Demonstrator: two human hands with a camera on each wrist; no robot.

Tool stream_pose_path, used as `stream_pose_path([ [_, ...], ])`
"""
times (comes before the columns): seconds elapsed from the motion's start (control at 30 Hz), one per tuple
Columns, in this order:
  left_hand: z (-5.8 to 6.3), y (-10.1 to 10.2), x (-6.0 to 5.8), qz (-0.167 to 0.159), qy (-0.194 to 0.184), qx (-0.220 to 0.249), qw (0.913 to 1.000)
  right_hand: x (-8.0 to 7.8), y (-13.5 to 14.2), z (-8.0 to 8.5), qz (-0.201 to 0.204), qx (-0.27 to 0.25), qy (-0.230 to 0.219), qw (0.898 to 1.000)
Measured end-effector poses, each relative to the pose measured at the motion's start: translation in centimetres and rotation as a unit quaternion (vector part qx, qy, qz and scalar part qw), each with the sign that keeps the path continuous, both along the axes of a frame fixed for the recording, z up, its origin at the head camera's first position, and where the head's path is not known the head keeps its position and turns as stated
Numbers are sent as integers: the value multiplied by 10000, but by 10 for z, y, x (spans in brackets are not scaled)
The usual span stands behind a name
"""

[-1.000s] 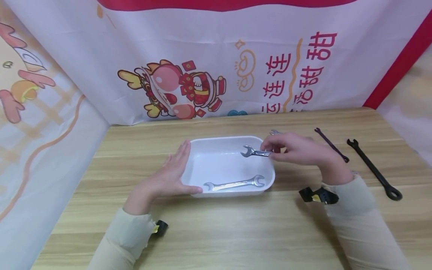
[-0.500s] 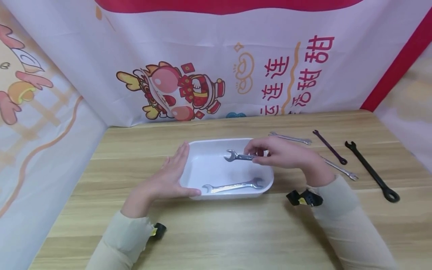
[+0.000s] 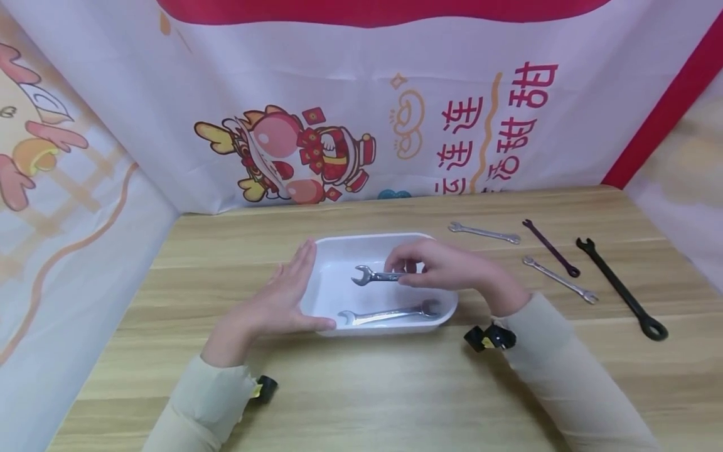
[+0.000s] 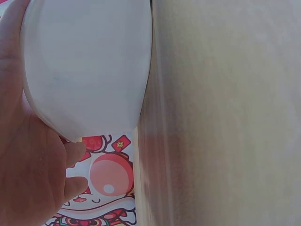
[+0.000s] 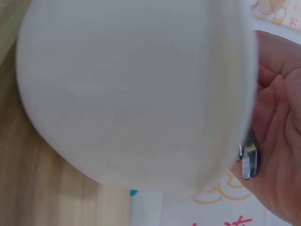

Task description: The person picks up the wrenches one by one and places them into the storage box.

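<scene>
A white plastic tray (image 3: 339, 240) sits on the table. Over its inside, my right hand (image 3: 443, 265) pinches a small silver open-end wrench (image 3: 375, 275), whose jaw end points left. In the right wrist view, the near tray wall hides most of that wrench; only a shiny end (image 5: 250, 157) shows by the palm. Along the front of the tray's floor lies a larger silver double open-end wrench (image 3: 390, 314). My left hand (image 3: 277, 300) rests against the tray's left end with fingers straight and thumb spread along the front rim.
Right of the tray lie two silver wrenches, one at the back (image 3: 484, 233) and one nearer (image 3: 559, 280). Beside them are a thin dark purple wrench (image 3: 550, 248) and a long black wrench (image 3: 621, 289). A printed cloth (image 3: 339, 75) stands behind the wooden table (image 3: 361, 389).
My right hand has moved left and slightly nearer with the small wrench, from the tray's right rim to above its middle. The left hand stays at the tray's left end.
</scene>
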State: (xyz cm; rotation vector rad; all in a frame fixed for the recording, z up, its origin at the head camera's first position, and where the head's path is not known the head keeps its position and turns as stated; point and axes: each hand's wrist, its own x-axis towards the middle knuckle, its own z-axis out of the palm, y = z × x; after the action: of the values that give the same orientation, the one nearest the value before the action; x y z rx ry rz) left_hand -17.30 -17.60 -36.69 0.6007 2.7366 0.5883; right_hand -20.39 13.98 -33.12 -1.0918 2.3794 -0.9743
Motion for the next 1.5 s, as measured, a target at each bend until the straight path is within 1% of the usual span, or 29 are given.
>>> stream_pose_path([
  [0.27,-1,1,0,33,-2,42,10000,-4,-8,-14,169,-71,126,9998],
  [0.4,-2,1,0,41,-12,26,10000,-6,-13,-20,246,1,130,9996],
  [0.63,-2,0,2,71,-41,38,10000,-7,-21,-27,169,270,-118,9994],
  [1.07,-2,-1,2,-12,25,33,10000,-12,-27,-39,233,416,-460,9978],
  [1.27,-2,-1,2,-2,35,6,10000,-15,-29,-42,365,440,-497,9971],
  [1.5,0,-1,3,-35,47,23,10000,-15,-28,-43,307,579,-507,9966],
])
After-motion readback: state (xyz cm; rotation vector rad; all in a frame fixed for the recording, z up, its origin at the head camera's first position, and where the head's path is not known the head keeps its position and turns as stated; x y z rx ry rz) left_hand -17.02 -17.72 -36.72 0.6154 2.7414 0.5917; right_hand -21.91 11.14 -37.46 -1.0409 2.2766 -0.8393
